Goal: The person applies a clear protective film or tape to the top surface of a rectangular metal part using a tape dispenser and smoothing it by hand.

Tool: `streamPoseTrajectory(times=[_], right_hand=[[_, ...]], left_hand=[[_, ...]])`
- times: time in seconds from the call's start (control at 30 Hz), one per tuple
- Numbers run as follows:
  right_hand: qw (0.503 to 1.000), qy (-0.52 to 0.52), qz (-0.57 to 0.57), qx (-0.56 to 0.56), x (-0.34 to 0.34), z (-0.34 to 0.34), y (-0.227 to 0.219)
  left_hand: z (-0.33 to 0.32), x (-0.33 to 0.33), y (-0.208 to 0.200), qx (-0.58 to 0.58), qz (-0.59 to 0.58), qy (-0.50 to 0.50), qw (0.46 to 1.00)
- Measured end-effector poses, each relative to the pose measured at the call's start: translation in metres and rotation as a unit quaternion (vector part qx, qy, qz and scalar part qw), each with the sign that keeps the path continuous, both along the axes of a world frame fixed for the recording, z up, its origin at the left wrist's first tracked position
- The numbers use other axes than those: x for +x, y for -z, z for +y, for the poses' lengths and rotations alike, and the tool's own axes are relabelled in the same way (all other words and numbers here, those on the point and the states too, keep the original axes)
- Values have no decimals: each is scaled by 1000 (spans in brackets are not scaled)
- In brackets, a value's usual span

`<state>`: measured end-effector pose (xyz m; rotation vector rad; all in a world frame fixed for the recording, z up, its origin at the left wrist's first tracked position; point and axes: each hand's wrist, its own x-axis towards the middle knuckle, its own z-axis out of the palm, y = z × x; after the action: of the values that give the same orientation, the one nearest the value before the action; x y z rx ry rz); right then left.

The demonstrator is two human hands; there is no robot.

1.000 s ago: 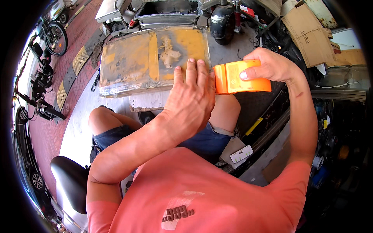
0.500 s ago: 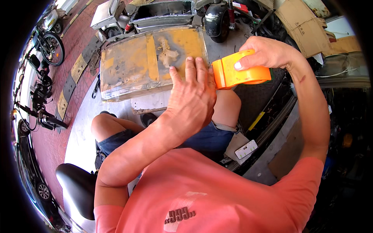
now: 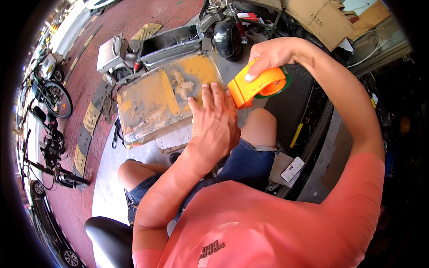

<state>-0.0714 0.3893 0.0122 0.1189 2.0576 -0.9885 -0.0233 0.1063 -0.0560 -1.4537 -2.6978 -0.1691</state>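
In front of me a flat rectangular block, yellow-brown with grey stains, is wrapped in shiny clear tape. My left hand lies on its near right corner with the fingers stretched out, pressing on the top. Beside that corner, my right hand grips an orange tape dispenser from above. The dispenser's front end is close to my left fingertips, at the block's right side. A green rim shows behind its orange hub. Whether tape runs from it to the block, I cannot tell.
A pale board shows under the block's near edge. Beyond it stand an open grey metal case and a small black wheel. Cardboard is at the far right. A white phone-like object lies by my right knee; parked bikes line the left.
The whole view has turned and shifted, so the block appears lower and more tilted. My right hand has tipped the tape dispenser at the block's right side; my left hand keeps its place.
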Motion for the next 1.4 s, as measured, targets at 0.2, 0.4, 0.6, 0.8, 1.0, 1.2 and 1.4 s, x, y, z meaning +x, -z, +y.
streamPoseTrajectory(times=[0.2,0.4,0.6,0.8,1.0,1.2,1.4], right_hand=[[900,-131,65,410,-13,-10,34],[834,472,282,-34,109,112,103],[674,683,213,-181,260,58,252],[510,774,101,-363,313,-25,368],[391,786,130,-460,351,-27,502],[376,791,85,-475,354,-45,499],[422,869,18,-258,390,-9,534]], left_hand=[[-9,-7,-7,-12,20,-9,1000],[2,-13,-15,-4,15,66,998],[5,-26,-31,-83,42,127,987],[8,-29,-35,-119,40,121,985],[18,-30,-44,-130,-27,106,985],[-47,34,-19,236,-192,138,943],[-123,43,73,393,-660,-190,612]])
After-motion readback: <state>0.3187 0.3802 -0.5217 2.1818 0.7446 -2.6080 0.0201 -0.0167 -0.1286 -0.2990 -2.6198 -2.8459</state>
